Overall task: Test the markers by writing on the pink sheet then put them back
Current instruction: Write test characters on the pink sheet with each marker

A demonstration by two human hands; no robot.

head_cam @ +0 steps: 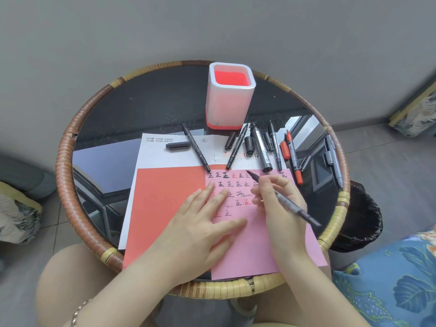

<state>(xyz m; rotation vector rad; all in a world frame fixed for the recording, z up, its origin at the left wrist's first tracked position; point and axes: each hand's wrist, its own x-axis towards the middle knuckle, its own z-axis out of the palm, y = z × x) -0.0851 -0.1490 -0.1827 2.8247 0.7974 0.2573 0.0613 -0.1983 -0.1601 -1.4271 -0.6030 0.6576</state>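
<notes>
— What is the right hand doing?

— The right hand (276, 197) grips a grey-barrelled marker with a black tip (291, 207), fingers curled round the barrel. The tip sits over the top row of characters on the pink paper sheet (254, 251); I cannot tell if it touches.

— And the left hand?

— The left hand (203, 223) lies flat, fingers straight, pressing that pink sheet. The sheet lies at the near edge of the round dark glass surface with a woven rattan rim (70, 147), beside a red-orange sheet (165, 204).

— The other markers?

— They lie loose beyond the sheet. A thin black marker (195, 147) lies on a white printed paper (160, 159), with a black cap (177, 146) beside it. A red marker (293, 159) lies to the right. Behind them stands a square white pen holder with a red inside (230, 102).
</notes>
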